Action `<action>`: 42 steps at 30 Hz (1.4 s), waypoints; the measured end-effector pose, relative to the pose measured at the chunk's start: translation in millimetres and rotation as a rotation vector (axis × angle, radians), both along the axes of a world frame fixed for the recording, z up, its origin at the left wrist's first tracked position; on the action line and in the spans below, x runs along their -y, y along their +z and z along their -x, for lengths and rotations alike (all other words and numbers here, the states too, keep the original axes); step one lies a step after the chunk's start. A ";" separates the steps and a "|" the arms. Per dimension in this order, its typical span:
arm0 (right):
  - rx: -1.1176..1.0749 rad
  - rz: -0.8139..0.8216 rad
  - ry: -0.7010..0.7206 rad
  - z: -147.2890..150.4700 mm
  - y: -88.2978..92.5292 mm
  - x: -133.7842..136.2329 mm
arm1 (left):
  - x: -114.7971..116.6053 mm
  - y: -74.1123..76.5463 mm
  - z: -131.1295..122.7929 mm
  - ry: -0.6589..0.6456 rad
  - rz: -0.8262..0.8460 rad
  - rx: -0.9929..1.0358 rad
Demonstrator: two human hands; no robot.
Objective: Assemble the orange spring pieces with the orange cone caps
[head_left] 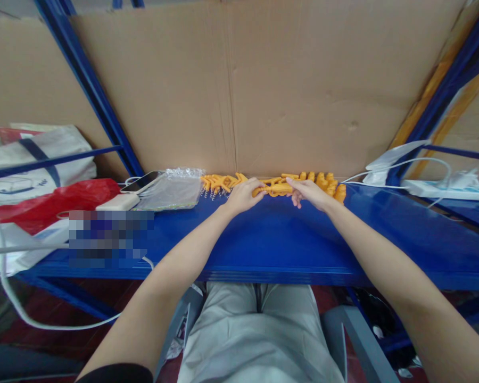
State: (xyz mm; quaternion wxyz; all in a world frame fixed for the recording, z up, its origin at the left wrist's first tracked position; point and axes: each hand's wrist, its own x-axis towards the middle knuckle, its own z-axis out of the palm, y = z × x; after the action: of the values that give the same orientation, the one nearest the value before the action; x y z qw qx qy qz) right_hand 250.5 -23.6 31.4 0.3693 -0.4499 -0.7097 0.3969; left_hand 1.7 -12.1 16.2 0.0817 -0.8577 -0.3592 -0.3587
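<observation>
At the back of the blue tabletop [279, 239], my left hand [245, 196] is closed, thumb and fingertips pinching an orange plastic piece [258, 191]. Just to its right is a row of orange plastic parts [278, 189]. My right hand [309, 192] hovers at the right end of that row, its fingers loosely apart; whether its fingertips touch a part is unclear. Left of my left hand lies a bunch of orange corkscrews [215, 183] with metal spirals pointing toward me. Beyond my right hand stand several rounded orange pieces [328, 182].
Clear plastic bags [171, 191] and a phone [141, 182] lie left of the corkscrews. Farther left are a white box [117, 203], a red bag [83, 192] and a white cable [14, 303]. Cardboard [231, 90] walls the back; blue posts [90, 90] flank it.
</observation>
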 end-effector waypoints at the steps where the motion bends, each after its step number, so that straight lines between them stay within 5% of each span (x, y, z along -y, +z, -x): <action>1: 0.013 0.010 -0.019 0.3 0.1 0.2 | 0.2 0.3 -0.1 -0.002 -0.002 -0.001; 15: -0.038 -0.099 0.045 -3.4 -4.2 -6.7 | -2.2 2.5 6.7 0.042 -0.014 -0.046; 27: 0.051 0.007 -0.039 7.5 -7.7 -4.8 | 1.4 3.0 1.3 0.037 -0.013 -0.065; 42: 0.001 -0.016 0.059 8.7 -6.5 -1.9 | -4.9 -0.6 3.8 0.031 0.013 -0.020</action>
State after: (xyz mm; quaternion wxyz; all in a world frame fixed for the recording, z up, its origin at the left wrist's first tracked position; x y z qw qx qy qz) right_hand 241.8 -21.8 24.9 0.3605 -0.4260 -0.7262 0.4015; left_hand -2.2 -7.2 15.6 0.0854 -0.8561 -0.3738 -0.3464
